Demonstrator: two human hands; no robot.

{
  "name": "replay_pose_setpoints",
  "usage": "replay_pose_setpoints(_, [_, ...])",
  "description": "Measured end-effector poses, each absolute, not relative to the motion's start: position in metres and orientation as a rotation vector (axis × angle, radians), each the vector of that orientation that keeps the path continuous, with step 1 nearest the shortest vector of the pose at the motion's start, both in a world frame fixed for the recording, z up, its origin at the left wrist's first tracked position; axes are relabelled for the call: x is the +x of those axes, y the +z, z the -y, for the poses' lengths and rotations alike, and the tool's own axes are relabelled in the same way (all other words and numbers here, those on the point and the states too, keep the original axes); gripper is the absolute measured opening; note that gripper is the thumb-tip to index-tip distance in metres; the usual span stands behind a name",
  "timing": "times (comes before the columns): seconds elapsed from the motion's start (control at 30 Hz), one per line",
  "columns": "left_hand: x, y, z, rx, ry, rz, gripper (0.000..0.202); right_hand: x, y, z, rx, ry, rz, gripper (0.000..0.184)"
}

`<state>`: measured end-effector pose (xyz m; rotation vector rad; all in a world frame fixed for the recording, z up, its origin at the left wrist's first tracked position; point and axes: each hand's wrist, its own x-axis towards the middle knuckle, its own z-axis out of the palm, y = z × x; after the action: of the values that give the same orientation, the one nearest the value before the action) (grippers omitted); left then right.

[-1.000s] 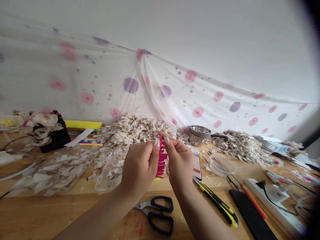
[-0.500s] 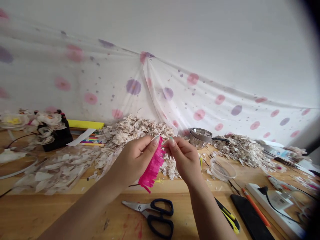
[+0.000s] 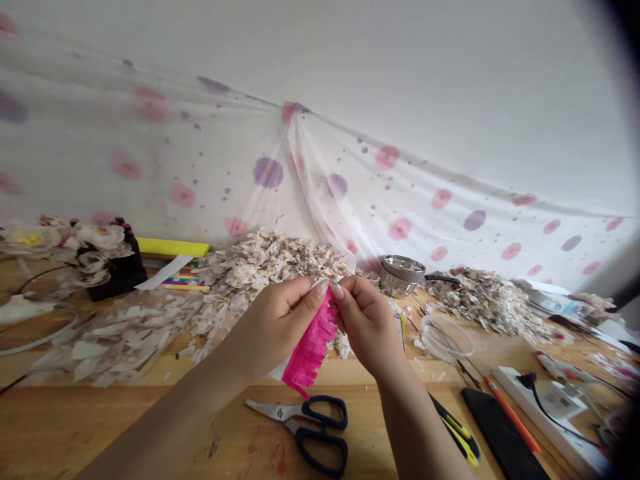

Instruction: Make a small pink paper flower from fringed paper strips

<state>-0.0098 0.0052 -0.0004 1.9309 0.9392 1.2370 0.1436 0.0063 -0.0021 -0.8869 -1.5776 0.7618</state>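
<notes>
Two hands, one skinny bit of pink paper, and a whole lot of mess around them. Biggest thing in view is the spotted sheet (image 3: 400,200) hung across the wall from 9 to 3 o'clock. Under it the wooden table (image 3: 125,427) fills the bottom, with one pile of pale petal scraps (image 3: 270,260) at 12 o'clock from the hands and a second pile (image 3: 485,297) out at 2 o'clock.

The left hand (image 3: 273,327) and right hand (image 3: 367,323) meet mid-frame, raised off the table with fingertips nearly touching. Both pinch the top end of the pink fringed strip (image 3: 310,350) between thumb and forefinger, and the rest of it dangles free between the wrists. Scissors (image 3: 310,427) lie on the wood at 6 o'clock, blades out to 9, and a small metal bowl (image 3: 400,272) sits at 1 o'clock.

What I'd worry about: that paper looks thin and it's slit along one edge, so a hard tug from either pinch could probably rip it at a cut or crush the fringe flat. The loose tail could also twist, since nothing holds it.

Direction-wise, the strip's long axis runs from the pinch at about 1 o'clock down to its free end at 7 o'clock. The fringe tips face the right hand, roughly 4 o'clock.
</notes>
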Motion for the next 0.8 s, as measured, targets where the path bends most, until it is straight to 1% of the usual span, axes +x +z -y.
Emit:
replay_pose_setpoints(0.17, [-0.0086, 0.0016, -0.0025, 1.863, 1.256, -0.901, 0.040, 0.1441, 0.0002, -0.0039, -0.821, 0.840, 1.538, 0.035])
replay_pose_setpoints(0.33, [-0.0085, 0.0027, -0.0010, 1.832, 1.271, -0.907, 0.039, 0.1454, 0.0000, -0.0031, -0.935, 0.823, 1.554, 0.047])
replay_pose_setpoints(0.57, [-0.0081, 0.0031, -0.0012, 1.867, 1.287, -0.926, 0.040, 0.1440, -0.0015, -0.0031, -0.940, 0.739, 1.539, 0.042])
replay_pose_setpoints(0.8, [-0.0086, 0.0016, -0.0015, 1.879, 1.285, -0.958, 0.040, 0.1422, 0.0018, -0.0020, -0.924, 0.728, 1.600, 0.031])
